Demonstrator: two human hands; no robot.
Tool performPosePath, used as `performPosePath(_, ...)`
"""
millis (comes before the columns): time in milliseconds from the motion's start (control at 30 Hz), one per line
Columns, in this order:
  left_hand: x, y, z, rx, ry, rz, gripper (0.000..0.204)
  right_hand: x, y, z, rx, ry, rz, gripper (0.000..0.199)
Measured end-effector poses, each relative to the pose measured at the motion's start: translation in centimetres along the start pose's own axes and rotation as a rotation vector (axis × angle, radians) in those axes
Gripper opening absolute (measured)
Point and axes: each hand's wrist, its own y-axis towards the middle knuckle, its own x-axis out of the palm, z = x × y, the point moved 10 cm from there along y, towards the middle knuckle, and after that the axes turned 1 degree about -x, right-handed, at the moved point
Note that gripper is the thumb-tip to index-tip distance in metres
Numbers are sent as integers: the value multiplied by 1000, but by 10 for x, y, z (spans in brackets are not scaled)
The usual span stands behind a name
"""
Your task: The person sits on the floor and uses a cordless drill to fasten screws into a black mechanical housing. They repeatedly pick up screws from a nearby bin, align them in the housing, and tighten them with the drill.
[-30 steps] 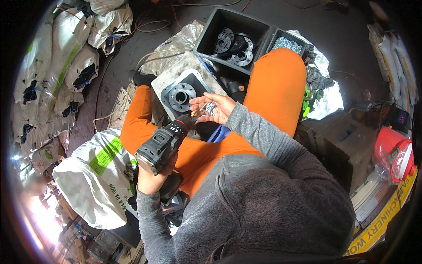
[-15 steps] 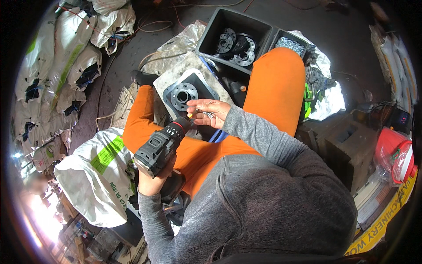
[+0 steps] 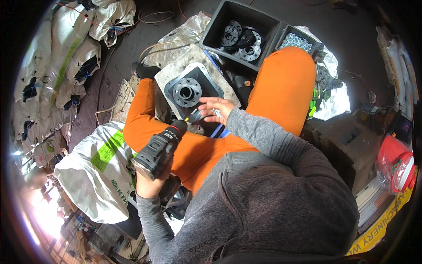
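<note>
My left hand (image 3: 151, 184) is wrapped round the grip of a black cordless drill (image 3: 159, 149), which points up and to the right. At its tip is a yellowish bit (image 3: 187, 119), with what looks like a small screw at its end. My right hand (image 3: 222, 108) holds several small silver screws (image 3: 216, 112) against the palm, its fingers reaching toward the bit without touching the drill. Just beyond my hands, a round metal flange (image 3: 177, 92) with a ring of holes sits inside a square grey metal piece (image 3: 203, 71). That piece rests on a stained pale block (image 3: 161, 78).
A dark bin (image 3: 268, 20) with several flanges stands ahead, beside a smaller bin (image 3: 282, 34) of silver screws (image 3: 296, 42). My orange-clad legs (image 3: 281, 88) flank the work. White sacks (image 3: 94, 176) lie at left; a red container (image 3: 393, 158) stands at right.
The drill has drawn back slightly down and left from my right hand. My right fingers have come off the bit and spread a little. The view has shifted slightly.
</note>
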Motion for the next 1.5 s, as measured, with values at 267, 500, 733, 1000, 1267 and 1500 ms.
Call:
performPosePath(267, -10, 25, -52, -173, -143, -51, 28, -20, 10, -42, -221, -364, 209, 26)
performPosePath(500, -8, 51, -63, -280, -150, -160, 34, -26, 19, -52, -274, -434, 290, 30)
performPosePath(733, -1, 79, -59, -351, -36, -305, 33, -16, 34, -53, -468, -705, 287, 35)
performPosePath(1000, 10, 82, -51, -357, 189, -403, 51, -8, 38, -52, -414, -627, 276, 39)
performPosePath(1267, 18, 93, -43, -144, 169, -365, 51, -7, 37, -55, -429, -640, 262, 41)
performPosePath(1500, 20, 56, -68, -515, -51, -205, 36, -2, 27, -72, -474, -859, 308, 38)
